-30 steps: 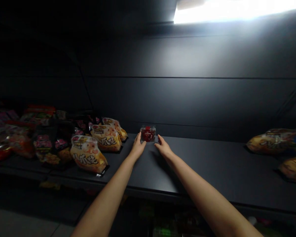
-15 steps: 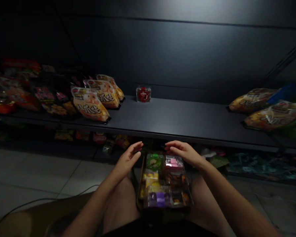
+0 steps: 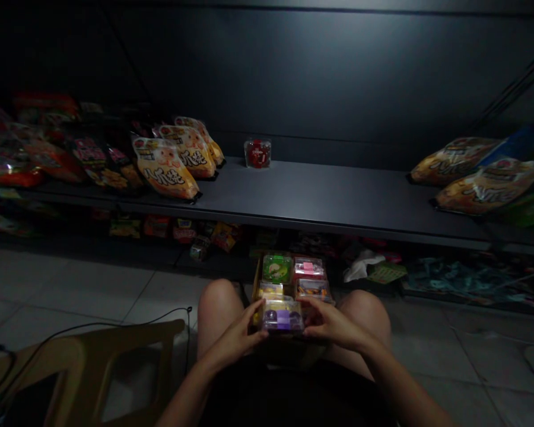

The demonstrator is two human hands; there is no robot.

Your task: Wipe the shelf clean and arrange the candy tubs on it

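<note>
Left hand (image 3: pixel 239 335): lower centre of the frame, at the left end of the purple-banded box; thumb low, fingers at the upper edge.
Right hand (image 3: pixel 334 324): lower centre, at the right end of the same box; thumb and fingers bent around that end.
Grip: closed from both sides; the box is held between the two hands.
Purple-banded box (image 3: pixel 283 320): lower centre; clear-walled, dark round contents behind the band, positioned at the near end of the carton.
Carton (image 3: pixel 257 277): lower centre, between the knees; contains further clear boxes.
Carton contents: green box (image 3: pixel 277 270) at far left, pink-banded box (image 3: pixel 309 267) at far right, orange-filled box (image 3: pixel 312 289) nearer on the right, yellow box (image 3: pixel 270 290) nearer on the left, partly covered.
Shelf (image 3: pixel 320 193): across the middle of the frame.
Red box (image 3: pixel 257 153): upper centre, upright on the shelf near its back edge.
Yellow bags: left group (image 3: pixel 168 170) at upper left, just beside dark bags (image 3: pixel 100 161); right group (image 3: pixel 483 187) at the right edge.
Stool (image 3: pixel 85 360): lower left, with a black cable (image 3: pixel 118 325) across it.
</note>
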